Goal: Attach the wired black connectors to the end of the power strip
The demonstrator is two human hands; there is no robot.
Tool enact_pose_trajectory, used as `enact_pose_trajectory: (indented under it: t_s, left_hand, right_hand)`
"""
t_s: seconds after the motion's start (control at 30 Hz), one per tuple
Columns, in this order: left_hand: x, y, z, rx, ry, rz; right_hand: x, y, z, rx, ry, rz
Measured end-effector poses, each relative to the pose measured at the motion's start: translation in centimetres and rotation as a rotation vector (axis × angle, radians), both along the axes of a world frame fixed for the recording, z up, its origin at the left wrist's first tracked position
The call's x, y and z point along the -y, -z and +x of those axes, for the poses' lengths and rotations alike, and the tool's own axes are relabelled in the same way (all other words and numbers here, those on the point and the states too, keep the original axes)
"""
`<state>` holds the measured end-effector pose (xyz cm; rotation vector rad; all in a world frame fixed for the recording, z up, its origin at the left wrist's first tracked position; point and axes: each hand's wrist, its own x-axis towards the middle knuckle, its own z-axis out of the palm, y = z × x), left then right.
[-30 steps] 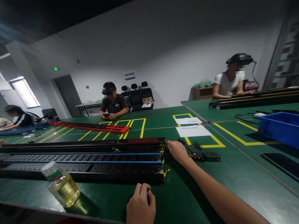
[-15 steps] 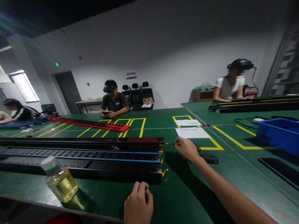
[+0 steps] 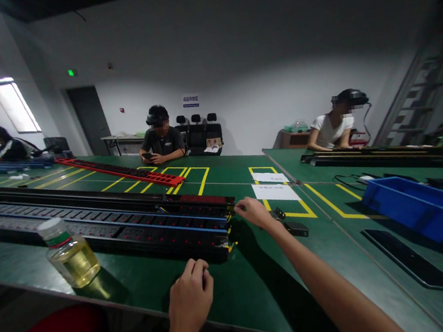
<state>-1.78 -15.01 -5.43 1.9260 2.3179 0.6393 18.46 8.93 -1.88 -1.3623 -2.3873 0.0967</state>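
Observation:
Near the front table edge, my left hand (image 3: 191,299) rests with its fingers curled in; nothing shows in them. My right hand (image 3: 255,213) reaches forward with thumb and fingers pinched together, its fingertips right at the end of the rear long black strip (image 3: 205,201). Whatever the pinch holds, if anything, is hidden or too small to make out. Closer to me lie more long black strips (image 3: 154,242) with blue edges and rows of small red marks. Short yellow wires (image 3: 232,246) stick out of their right ends.
A bottle of yellow liquid (image 3: 74,262) stands front left. Right of my right hand are a small black box (image 3: 296,228), paper sheets (image 3: 276,191), a blue bin (image 3: 424,211) and a dark tablet (image 3: 413,261). A red frame (image 3: 121,171) lies farther back. Several people sit around.
My right hand has moved left, closing the gap to the rear strip's end. My left hand stays curled at the table edge. The whole view has shifted slightly.

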Motion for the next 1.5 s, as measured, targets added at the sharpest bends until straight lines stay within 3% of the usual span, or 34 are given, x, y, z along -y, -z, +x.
enact_pose_trajectory:
  t_s: [0.17,0.27,0.47,0.57,0.73,0.9,1.1,1.33,1.5]
  left_hand:
    - [0.1,-0.1,0.0,0.01,-0.004,0.01]
    - [0.1,0.1,0.0,0.011,0.008,0.015]
    - [-0.1,0.3,-0.1,-0.007,0.003,0.036]
    - [-0.2,0.5,-0.1,-0.02,-0.003,0.035]
    - [-0.1,0.6,-0.1,-0.029,0.007,0.032]
    - [-0.1,0.6,-0.1,-0.014,0.0,0.032]
    - [-0.2,0.7,-0.2,-0.013,0.007,0.034]
    - [-0.3,1.1,-0.4,-0.026,0.004,0.061]
    - [-0.4,1.0,-0.5,-0.018,-0.005,0.041]
  right_hand:
    - [-0.3,-0.6,-4.1,0.145,0.012,-0.051]
    - [-0.5,-0.9,-4.7,0.153,0.03,-0.072]
    - [0.0,-1.4,-6.3,0.138,-0.092,0.028]
    - [0.1,-1.6,-6.9,0.156,-0.004,0.029]
    - [-0.2,-1.9,-5.3,0.158,0.072,-0.027]
    - [-0.3,-1.8,-4.3,0.198,-0.008,-0.069]
    - [0.2,-1.1,-5.8,0.271,-0.098,0.023]
    - [0.1,0.0,-6.1,-0.223,-0.052,-0.093]
    - [-0.5,0.5,-0.4,-0.275,0.007,-0.071]
